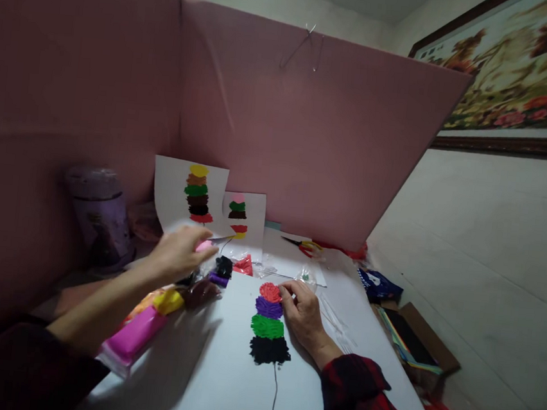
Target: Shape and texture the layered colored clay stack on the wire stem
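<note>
On the bench (371, 324) lies a white sheet (227, 381) with a column of coloured patches (267, 327), red on top. The right hand (303, 310) has its fingertips at the red patch's (270, 292) edge; the left hand (178, 254) is at a pink lump (204, 246). Whether either grip is together or apart cannot be told.

Hands: 2, left hand (184, 252) and right hand (304, 314); front sheet (232, 381): 1, bearing 4 bands (266, 327) and 1 stem line (275, 392). Propped sheets: 2, left sheet (171, 185) with 6 bands, right sheet (255, 219) with 5 coloured ones visible. Also 1 scissors (306, 249), 1 flask (100, 219), 1 magenta pack (135, 338), 1 framed picture (526, 94), 2 pink panels (281, 122); bagged lumps (201, 293) overlap, count uncertain.
</note>
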A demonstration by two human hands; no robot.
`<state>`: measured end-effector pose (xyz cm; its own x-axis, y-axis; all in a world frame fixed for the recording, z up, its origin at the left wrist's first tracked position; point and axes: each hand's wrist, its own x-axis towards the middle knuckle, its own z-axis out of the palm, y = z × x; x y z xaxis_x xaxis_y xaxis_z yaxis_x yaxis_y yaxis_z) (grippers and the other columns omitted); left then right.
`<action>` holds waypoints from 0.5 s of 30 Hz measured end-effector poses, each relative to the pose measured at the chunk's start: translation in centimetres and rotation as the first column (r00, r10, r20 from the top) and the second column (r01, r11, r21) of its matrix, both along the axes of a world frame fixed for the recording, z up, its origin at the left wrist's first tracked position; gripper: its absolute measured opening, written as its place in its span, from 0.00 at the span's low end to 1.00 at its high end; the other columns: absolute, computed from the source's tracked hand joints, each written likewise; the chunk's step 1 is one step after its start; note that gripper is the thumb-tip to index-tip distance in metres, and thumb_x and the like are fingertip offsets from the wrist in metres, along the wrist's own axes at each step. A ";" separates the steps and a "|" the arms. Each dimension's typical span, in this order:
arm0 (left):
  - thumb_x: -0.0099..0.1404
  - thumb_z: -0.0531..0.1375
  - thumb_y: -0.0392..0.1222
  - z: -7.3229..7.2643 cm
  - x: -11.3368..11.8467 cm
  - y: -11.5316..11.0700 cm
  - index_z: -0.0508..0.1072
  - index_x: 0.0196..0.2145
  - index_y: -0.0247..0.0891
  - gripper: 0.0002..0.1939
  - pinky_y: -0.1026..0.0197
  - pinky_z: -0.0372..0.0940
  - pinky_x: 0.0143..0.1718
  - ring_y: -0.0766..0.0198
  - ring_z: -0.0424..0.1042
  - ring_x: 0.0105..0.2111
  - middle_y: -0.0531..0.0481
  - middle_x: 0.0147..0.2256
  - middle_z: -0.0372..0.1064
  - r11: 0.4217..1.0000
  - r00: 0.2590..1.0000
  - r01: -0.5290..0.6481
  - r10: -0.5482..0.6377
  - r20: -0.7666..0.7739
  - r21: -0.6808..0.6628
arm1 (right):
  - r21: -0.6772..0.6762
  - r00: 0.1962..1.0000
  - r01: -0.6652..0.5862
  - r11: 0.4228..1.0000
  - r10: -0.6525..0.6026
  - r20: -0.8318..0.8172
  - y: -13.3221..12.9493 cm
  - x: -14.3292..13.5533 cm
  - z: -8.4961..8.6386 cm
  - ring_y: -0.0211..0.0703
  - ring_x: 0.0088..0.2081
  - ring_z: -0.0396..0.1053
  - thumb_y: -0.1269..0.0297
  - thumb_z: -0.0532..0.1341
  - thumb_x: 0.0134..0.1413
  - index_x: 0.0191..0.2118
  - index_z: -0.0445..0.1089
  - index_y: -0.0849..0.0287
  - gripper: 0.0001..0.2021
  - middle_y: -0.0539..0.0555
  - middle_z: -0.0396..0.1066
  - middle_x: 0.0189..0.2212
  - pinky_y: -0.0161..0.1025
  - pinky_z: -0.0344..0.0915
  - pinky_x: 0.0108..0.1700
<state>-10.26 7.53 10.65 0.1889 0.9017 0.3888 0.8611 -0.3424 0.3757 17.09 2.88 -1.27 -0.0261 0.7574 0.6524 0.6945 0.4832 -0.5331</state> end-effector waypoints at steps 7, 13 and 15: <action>0.54 0.56 0.43 -2.8 1.1 1.4 0.77 0.38 0.41 0.15 0.54 0.63 0.46 0.50 0.71 0.46 0.43 0.43 0.76 0.985 0.989 0.118 -0.106 0.104 -0.125 | -0.018 0.995 0.049 0.999 -0.051 -0.084 0.2 0.3 -0.1 0.42 0.29 0.67 0.63 0.54 0.61 0.30 0.69 0.58 0.11 0.53 0.69 0.26 0.38 0.66 0.29; 0.56 0.53 0.44 -2.5 -2.7 1.9 0.73 0.35 0.39 0.13 0.60 0.64 0.35 0.56 0.74 0.35 0.46 0.33 0.76 0.980 0.937 -0.195 0.200 0.287 -0.046 | -0.041 0.991 0.030 0.999 -0.035 -0.126 0.3 0.4 -0.4 0.42 0.28 0.67 0.62 0.54 0.61 0.30 0.69 0.57 0.11 0.53 0.69 0.26 0.37 0.67 0.28; 0.56 0.55 0.49 -2.4 -3.8 1.7 0.71 0.29 0.39 0.12 0.61 0.62 0.31 0.58 0.73 0.30 0.49 0.26 0.74 0.960 0.908 -0.274 0.275 0.315 -0.046 | -0.052 0.990 0.023 0.998 -0.030 -0.137 0.3 0.4 -0.5 0.42 0.28 0.67 0.62 0.55 0.61 0.30 0.69 0.58 0.11 0.53 0.70 0.27 0.37 0.67 0.28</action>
